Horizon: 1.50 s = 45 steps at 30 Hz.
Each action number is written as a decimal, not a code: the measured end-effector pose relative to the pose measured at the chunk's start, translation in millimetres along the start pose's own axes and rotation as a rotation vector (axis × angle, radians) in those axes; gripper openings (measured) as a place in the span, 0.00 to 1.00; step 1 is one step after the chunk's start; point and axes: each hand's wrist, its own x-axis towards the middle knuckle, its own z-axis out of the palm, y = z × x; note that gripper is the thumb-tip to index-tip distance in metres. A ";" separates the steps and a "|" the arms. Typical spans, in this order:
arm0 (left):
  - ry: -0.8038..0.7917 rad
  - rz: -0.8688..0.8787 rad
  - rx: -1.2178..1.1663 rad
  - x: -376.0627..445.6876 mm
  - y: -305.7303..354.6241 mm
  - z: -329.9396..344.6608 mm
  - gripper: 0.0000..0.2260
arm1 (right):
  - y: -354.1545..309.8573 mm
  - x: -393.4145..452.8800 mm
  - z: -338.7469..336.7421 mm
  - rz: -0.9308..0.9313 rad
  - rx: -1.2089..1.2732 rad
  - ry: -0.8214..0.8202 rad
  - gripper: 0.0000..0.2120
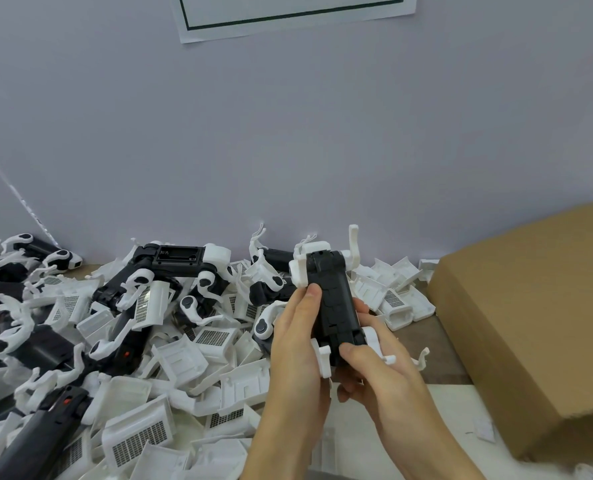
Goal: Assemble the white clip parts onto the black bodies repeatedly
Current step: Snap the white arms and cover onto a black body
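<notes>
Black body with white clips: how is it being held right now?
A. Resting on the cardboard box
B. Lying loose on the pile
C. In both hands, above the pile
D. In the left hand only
C: the left hand and right hand both grip the black body, raised above the pile of parts.

Two hands hold up a black body (335,303) with white clip parts (302,271) on its corners. The left hand (297,336) grips its left side. The right hand (364,362) grips its bottom end. Below lies a big pile of white parts (181,358) and more black bodies on the desk (444,372). A brown cardboard box (530,323) sits on the right. A paper sheet (288,12) hangs on the wall (288,133).
</notes>
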 end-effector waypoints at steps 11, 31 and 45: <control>0.003 0.029 0.012 2.0 -3.5 0.6 0.25 | 2.2 4.4 -1.6 0.019 0.080 0.012 0.21; -0.004 0.034 -0.025 3.8 -4.4 0.6 0.25 | -2.2 -0.4 -2.1 0.019 -0.038 0.007 0.19; 0.010 0.016 0.045 3.1 -5.3 -0.6 0.24 | 0.9 3.0 -3.4 0.046 0.095 -0.008 0.21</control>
